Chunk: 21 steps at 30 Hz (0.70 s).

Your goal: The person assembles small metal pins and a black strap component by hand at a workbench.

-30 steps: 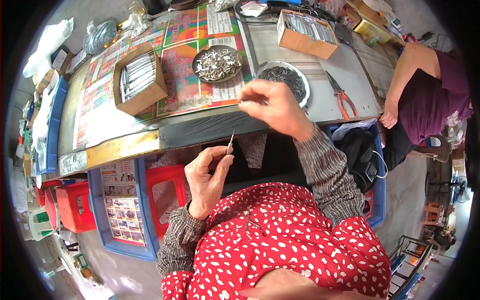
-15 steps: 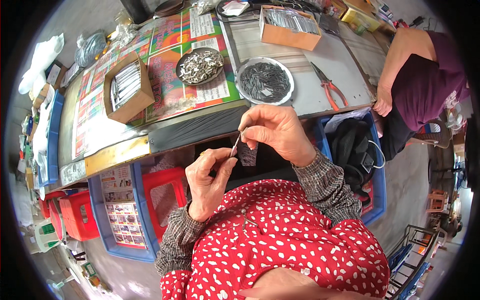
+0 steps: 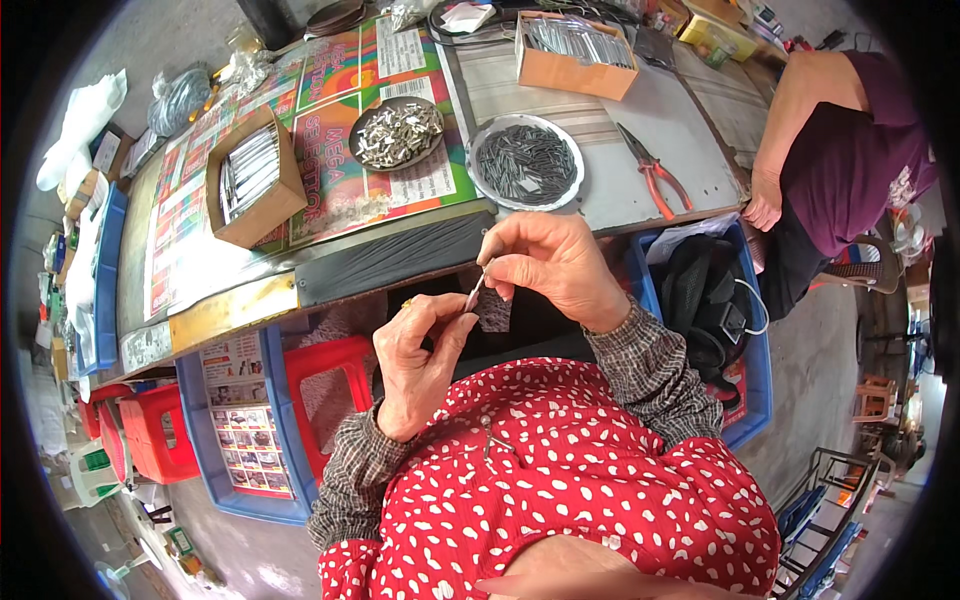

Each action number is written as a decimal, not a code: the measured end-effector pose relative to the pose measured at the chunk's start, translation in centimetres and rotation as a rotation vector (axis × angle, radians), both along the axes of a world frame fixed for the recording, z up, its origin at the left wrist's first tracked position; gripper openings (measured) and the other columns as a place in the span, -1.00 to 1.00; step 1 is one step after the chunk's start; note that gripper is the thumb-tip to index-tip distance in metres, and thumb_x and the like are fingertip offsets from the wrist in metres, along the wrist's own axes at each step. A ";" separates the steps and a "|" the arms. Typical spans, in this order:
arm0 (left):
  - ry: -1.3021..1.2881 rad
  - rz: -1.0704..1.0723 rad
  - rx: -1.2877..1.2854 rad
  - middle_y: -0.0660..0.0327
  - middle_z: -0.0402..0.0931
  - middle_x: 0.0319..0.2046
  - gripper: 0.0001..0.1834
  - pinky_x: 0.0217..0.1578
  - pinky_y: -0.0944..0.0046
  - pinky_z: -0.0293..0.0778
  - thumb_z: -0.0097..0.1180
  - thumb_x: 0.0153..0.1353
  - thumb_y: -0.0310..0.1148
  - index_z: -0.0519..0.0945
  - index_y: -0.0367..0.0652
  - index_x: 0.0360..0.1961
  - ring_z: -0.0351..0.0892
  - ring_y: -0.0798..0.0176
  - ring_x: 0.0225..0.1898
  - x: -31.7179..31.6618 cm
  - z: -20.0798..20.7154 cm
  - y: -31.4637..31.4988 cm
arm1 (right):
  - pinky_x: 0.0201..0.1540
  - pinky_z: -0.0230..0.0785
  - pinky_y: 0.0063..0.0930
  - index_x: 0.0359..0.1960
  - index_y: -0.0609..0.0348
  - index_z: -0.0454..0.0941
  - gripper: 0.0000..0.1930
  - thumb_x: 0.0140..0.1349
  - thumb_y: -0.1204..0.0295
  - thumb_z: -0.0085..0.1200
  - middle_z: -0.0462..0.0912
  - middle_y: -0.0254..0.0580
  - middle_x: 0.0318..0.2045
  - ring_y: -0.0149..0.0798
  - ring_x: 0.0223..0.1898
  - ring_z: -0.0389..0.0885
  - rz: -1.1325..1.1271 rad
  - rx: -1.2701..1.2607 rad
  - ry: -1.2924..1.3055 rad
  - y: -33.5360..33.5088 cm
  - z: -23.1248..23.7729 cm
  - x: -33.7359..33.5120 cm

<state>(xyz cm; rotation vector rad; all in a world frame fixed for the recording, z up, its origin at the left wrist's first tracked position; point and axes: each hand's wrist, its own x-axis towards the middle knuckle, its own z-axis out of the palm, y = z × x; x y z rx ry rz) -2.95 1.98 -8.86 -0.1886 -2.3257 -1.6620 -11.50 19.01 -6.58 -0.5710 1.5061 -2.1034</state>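
Observation:
In front of the table edge, a thin pale stick [image 3: 475, 295] spans my two hands. My left hand [image 3: 418, 360] pinches its lower part between thumb and fingertips. At the upper end, my right hand [image 3: 555, 265] closes thumb and forefinger; whether a small separate piece sits in that pinch I cannot make out. Just beyond my right hand is a white-rimmed bowl [image 3: 477, 180] of slim black pieces. A dark round dish [image 3: 358, 150] of short silvery and brassy pieces lies left of it. Red-handled pliers [image 3: 660, 180] rest on the table at the right.
One cardboard box [image 3: 265, 215] of slim silvery rods stands at left, another cardboard box [image 3: 575, 75] at the back. Blue crates [image 3: 285, 420] and red stools [image 3: 330, 365] are below the table. At right sits another person [image 3: 830, 170], one hand low by the table's corner.
Both hands keep their pinch on the thin stick, with only a slight shift of the left hand to the right. Nothing else visibly moves.

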 end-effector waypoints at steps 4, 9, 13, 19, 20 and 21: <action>0.037 -0.006 -0.056 0.18 0.49 -0.56 -0.84 -0.52 0.40 0.37 0.20 -0.01 -0.62 0.57 -0.27 -0.34 0.48 0.31 -0.57 -0.2 0.1 -0.1 | -0.45 0.36 -0.74 -0.30 0.33 0.49 -0.91 0.18 0.56 0.08 0.53 -0.35 -0.47 -0.57 -0.50 0.45 0.079 0.043 0.017 -0.1 -0.5 0.1; 0.045 -0.037 -0.019 0.20 0.50 -0.56 -0.85 -0.51 0.42 0.37 0.20 0.01 -0.61 0.56 -0.28 -0.34 0.47 0.36 -0.57 -0.4 -0.3 0.1 | -0.45 0.34 -0.74 -0.31 0.31 0.50 -0.91 0.18 0.55 0.08 0.54 -0.34 -0.48 -0.57 -0.50 0.45 0.056 0.059 0.029 -0.1 -0.7 0.2; -0.120 -0.077 0.144 0.24 0.52 -0.55 -0.89 -0.50 0.47 0.37 0.18 0.07 -0.59 0.56 -0.29 -0.34 0.45 0.48 -0.55 -0.3 0.0 0.0 | -0.42 0.35 -0.71 -0.33 0.34 0.52 -0.94 0.16 0.61 0.06 0.54 -0.30 -0.49 -0.53 -0.49 0.47 0.046 0.114 -0.010 -0.1 0.2 0.4; -0.019 -0.064 0.082 0.21 0.52 -0.57 -0.88 -0.51 0.44 0.37 0.20 0.01 -0.61 0.55 -0.28 -0.39 0.44 0.39 -0.58 -0.4 -0.6 0.3 | -0.46 0.33 -0.73 -0.37 0.31 0.51 -0.96 0.16 0.59 0.09 0.54 -0.30 -0.51 -0.55 -0.52 0.45 0.081 0.046 0.021 0.1 -0.9 0.3; 0.054 -0.041 0.001 0.19 0.51 -0.57 -0.86 -0.52 0.41 0.36 0.22 -0.03 -0.62 0.54 -0.27 -0.40 0.44 0.34 -0.60 -0.6 -0.5 0.4 | -0.46 0.33 -0.73 -0.37 0.31 0.51 -0.96 0.16 0.59 0.09 0.54 -0.30 -0.51 -0.55 -0.52 0.45 0.079 0.046 0.020 0.1 -1.1 0.5; 0.053 -0.044 0.001 0.19 0.51 -0.57 -0.86 -0.52 0.41 0.36 0.22 -0.03 -0.62 0.54 -0.27 -0.40 0.44 0.34 -0.60 -0.6 -0.3 0.7 | -0.51 0.30 -0.74 -0.42 0.28 0.49 -0.93 0.15 0.55 0.12 0.53 -0.35 -0.53 -0.58 -0.54 0.43 0.020 0.019 0.013 -0.2 -1.3 0.7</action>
